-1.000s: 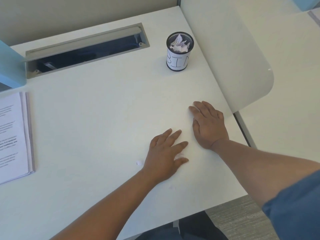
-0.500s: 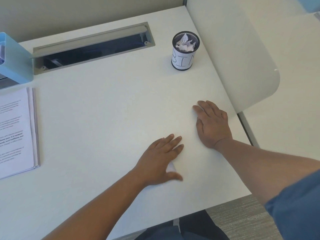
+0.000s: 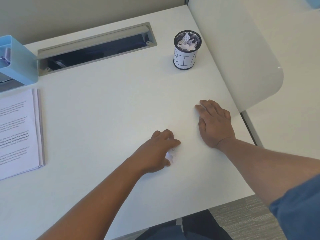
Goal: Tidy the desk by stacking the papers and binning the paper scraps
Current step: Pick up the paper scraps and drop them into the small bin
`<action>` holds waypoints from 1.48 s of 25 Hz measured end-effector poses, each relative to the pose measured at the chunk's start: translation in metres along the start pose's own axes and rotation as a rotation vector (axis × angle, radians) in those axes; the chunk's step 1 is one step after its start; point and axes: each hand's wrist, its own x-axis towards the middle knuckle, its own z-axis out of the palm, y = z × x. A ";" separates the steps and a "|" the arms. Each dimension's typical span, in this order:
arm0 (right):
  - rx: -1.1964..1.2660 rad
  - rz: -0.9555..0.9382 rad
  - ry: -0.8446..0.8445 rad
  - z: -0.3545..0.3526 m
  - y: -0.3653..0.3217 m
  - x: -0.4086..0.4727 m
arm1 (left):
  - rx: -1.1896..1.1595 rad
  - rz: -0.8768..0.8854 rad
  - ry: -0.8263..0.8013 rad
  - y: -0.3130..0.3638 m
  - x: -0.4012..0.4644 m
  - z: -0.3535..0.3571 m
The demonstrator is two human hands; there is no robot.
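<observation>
My left hand (image 3: 156, 150) sits on the white desk (image 3: 103, 118) with its fingers curled round a small crumpled paper scrap (image 3: 171, 155), which shows white between thumb and fingers. To its right, my right hand (image 3: 213, 124) lies flat on the desk, fingers straight, holding nothing. A black mesh cup labelled BIN (image 3: 186, 50) stands at the back right, with several crumpled scraps inside. A neat stack of printed papers (image 3: 19, 132) lies at the left edge.
A light blue organiser (image 3: 17, 61) stands at the back left. A long grey cable slot (image 3: 97, 47) is open along the back of the desk. A white rounded divider panel (image 3: 242, 54) rises along the right side. Carpet shows below the front edge.
My left hand has moved over the small scrap that lay beside it and curled its fingers round it. The right hand has stayed flat in place.
</observation>
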 end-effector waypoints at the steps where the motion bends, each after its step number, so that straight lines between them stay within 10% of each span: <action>1: 0.000 0.001 -0.006 0.000 0.000 0.000 | -0.011 -0.001 0.010 0.002 0.002 -0.001; 14: 0.011 0.008 -0.021 -0.004 -0.002 -0.001 | -0.203 -0.116 -0.022 0.005 0.022 -0.019; 23: 0.006 -0.005 -0.031 -0.006 -0.003 -0.001 | -0.579 -0.100 0.432 0.022 0.074 -0.113; 29: -0.006 -0.013 -0.045 -0.010 -0.003 -0.001 | -0.215 -0.028 0.706 0.045 0.145 -0.192; 37: -0.007 -0.033 -0.047 -0.010 0.000 -0.001 | -0.084 -0.060 0.663 0.042 0.207 -0.223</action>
